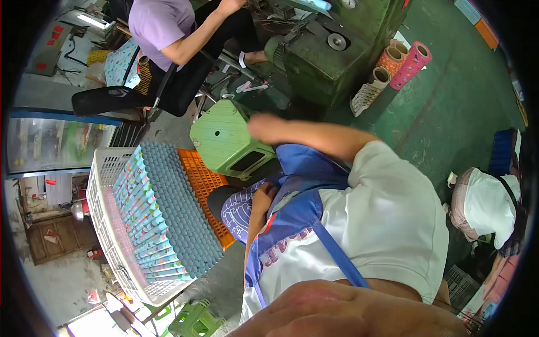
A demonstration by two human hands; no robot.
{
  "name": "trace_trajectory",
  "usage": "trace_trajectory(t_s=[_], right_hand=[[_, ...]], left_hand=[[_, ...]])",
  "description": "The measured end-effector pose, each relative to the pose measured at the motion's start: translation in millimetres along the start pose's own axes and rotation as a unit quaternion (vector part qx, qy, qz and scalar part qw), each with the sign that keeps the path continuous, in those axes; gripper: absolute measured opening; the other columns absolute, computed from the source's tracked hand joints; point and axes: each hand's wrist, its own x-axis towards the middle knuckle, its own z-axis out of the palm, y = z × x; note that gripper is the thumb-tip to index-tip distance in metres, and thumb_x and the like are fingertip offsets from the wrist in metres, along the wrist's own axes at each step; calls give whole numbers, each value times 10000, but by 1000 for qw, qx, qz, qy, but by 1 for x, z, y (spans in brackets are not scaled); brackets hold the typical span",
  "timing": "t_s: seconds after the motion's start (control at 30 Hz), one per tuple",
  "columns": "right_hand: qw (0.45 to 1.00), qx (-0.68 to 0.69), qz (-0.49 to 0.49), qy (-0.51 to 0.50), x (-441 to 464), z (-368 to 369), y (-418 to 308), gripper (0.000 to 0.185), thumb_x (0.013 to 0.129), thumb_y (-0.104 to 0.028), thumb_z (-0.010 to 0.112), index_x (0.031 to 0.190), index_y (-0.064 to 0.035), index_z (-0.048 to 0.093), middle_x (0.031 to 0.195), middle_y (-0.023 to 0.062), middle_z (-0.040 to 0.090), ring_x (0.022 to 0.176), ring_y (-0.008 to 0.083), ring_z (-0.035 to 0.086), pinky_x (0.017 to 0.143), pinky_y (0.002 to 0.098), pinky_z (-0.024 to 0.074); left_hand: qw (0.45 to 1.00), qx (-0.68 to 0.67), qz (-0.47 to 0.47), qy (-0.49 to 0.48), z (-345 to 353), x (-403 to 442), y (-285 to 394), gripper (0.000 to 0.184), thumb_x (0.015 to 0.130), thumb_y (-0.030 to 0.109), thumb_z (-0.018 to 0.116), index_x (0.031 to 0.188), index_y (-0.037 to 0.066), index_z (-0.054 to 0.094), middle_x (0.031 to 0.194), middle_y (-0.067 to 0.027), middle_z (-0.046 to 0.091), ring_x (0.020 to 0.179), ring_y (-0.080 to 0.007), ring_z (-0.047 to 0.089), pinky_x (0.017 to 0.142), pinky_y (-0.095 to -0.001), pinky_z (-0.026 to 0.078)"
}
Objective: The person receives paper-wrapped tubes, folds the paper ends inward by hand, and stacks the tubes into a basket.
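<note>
Right hand (265, 128) over a pale-green plastic stool (216, 143)

Near a white plastic crate (104, 224) of blue patterned tubes (179, 208), the stool's axis runs from seat, upper left, to legs, lower right. Left hand (262, 197) lies beside a blue apron (309, 163); both hands' fingers: cannot tell

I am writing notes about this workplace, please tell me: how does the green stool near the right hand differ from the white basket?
The green stool has a flat top with a small round hole; the white basket is open. The basket holds many patterned tubes; the stool bears none. The blurred right hand overlaps the stool in view; the basket stands apart from it. Both have openings in their sides.
</note>
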Motion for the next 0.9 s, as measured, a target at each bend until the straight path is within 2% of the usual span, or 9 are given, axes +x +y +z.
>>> trace_trajectory(t_s=[0.07, 0.2, 0.3, 0.33, 0.37, 0.43, 0.57, 0.8, 0.9], right_hand=[[970, -25, 16, 241, 7, -84, 39, 137, 801, -151, 638, 738, -32, 664, 828, 200, 632, 828, 398, 622, 730, 504, 514], [842, -317, 40, 435, 10, -256, 129, 155, 761, -199, 742, 805, -54, 711, 811, 155, 663, 813, 343, 649, 747, 461, 521], [843, -331, 184, 381, 17, -329, 185, 236, 900, -235, 645, 888, -12, 720, 852, 200, 666, 823, 382, 639, 723, 488, 518], [876, 8, 244, 415, 45, -328, 207, 351, 758, -358, 806, 915, -47, 762, 872, 162, 715, 811, 325, 692, 751, 459, 551], [876, 6, 247, 415, 26, -340, 228, 351, 758, -358, 806, 915, -47, 762, 872, 162, 715, 811, 325, 692, 751, 459, 551], [850, -94, 498, 144, 7, -349, 255, 250, 807, -252, 737, 919, -29, 764, 953, 206, 706, 846, 399, 671, 717, 483, 533], [869, -110, 425, 230, -1, -328, 280, 330, 714, -262, 790, 938, -20, 776, 1010, 213, 726, 871, 401, 699, 742, 481, 553], [884, -128, 398, 210, -72, -308, 296, 451, 671, -302, 829, 978, 19, 750, 948, 255, 721, 869, 402, 707, 771, 463, 557], [914, -46, 368, 163, -144, -276, 330, 323, 740, -267, 780, 959, -31, 754, 856, 164, 725, 797, 303, 694, 771, 412, 538]], left_hand=[[1000, -11, 9, 3, -1, 2, -3, 271, 928, 218, 653, 1103, 13, 668, 976, -193, 727, 910, -327, 711, 814, -385, 538], [998, -36, -54, -1, -9, 6, 14, 268, 928, 226, 659, 1092, 15, 663, 954, -176, 722, 892, -301, 709, 807, -374, 537], [999, -32, -9, -5, -7, 13, 4, 264, 928, 226, 662, 1090, 17, 661, 940, -163, 717, 880, -281, 706, 802, -364, 536], [999, -30, 11, -5, -7, 17, 2, 263, 927, 226, 664, 1089, 19, 660, 933, -156, 715, 874, -271, 704, 800, -358, 536], [999, -31, 13, -9, -6, 21, -1, 263, 927, 226, 664, 1089, 19, 660, 933, -156, 715, 874, -271, 704, 800, -358, 536], [999, -31, 7, -19, -4, 26, -5, 273, 940, 221, 651, 1111, 8, 661, 957, -169, 719, 906, -275, 714, 811, -359, 538], [999, -36, 2, -27, -6, 24, -16, 252, 936, 204, 660, 1103, 15, 659, 938, -147, 714, 884, -244, 702, 803, -337, 533], [997, -78, -9, -17, -6, 21, -4, 225, 942, 187, 655, 1093, 21, 657, 926, -148, 710, 852, -245, 694, 783, -342, 532], [993, -110, -33, -17, -7, 20, -7, 214, 962, 177, 632, 1103, 18, 655, 942, -160, 711, 862, -255, 705, 791, -348, 535]])
